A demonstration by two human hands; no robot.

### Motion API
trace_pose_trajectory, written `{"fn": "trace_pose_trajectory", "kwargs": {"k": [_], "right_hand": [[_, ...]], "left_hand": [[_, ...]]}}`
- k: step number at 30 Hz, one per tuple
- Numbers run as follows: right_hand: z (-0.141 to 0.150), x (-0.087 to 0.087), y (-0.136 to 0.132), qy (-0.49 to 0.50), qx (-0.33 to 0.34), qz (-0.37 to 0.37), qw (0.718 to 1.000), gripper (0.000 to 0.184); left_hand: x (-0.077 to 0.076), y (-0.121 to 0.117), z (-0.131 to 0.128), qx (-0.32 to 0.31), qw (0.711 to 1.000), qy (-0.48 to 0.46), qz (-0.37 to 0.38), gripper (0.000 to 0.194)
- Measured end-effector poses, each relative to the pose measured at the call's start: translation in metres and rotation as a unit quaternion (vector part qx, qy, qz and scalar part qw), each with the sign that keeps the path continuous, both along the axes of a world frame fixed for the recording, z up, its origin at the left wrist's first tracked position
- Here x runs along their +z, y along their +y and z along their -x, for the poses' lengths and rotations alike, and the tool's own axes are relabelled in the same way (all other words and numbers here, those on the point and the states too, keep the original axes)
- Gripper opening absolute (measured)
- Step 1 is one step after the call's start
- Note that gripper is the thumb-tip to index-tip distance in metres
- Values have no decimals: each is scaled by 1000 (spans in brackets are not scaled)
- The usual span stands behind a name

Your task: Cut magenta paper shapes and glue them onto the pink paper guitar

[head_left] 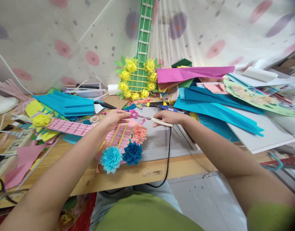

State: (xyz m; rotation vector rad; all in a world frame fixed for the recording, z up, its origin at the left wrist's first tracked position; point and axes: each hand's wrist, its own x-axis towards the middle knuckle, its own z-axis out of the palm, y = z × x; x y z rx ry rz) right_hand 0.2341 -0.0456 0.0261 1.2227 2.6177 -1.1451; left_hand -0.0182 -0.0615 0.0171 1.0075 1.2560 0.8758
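My left hand [116, 117] rests fingers-down on the body of a pink paper guitar [113, 136], pinching a small magenta paper piece [133, 114] at its upper edge. My right hand [170, 118] is closed round a white corded tool [159, 121] whose metal tip points left toward that piece; its black cord [169, 154] drops over the table edge. Light blue [111, 159], dark blue [132, 153] and salmon [139, 133] paper flowers sit on the pink guitar.
A green paper guitar with yellow flowers [137, 78] leans on the curtain behind. Folded blue paper [67, 104] lies left; pink [193, 73] and teal sheets [217, 109] pile right. A grey cutting mat [159, 142] covers the wooden table [137, 175].
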Motion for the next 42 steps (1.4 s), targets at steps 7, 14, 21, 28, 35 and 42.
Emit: {"fn": "trace_pose_trajectory", "kwargs": {"k": [7,14,21,28,35,42], "right_hand": [[-1,-1,0,-6,-4,-14,1000,48],[-4,0,0,-11,4,-18,1000,48],[-5,3,-3,-10,15,3,1000,48],[-1,1,0,-25,6,-17,1000,51],[-2,-1,1,-22,0,-15,1000,51],[-1,-2,0,-17,-21,-13,1000,51]], "left_hand": [[-1,0,0,-9,1000,3,-9,28],[0,-1,1,-1,1000,0,-11,28],[-2,1,1,-1,1000,-8,-4,27],[0,0,-2,0,1000,-12,-3,26],[3,-1,-3,12,1000,-9,2,22],[-2,1,-1,18,1000,-14,3,22]]}}
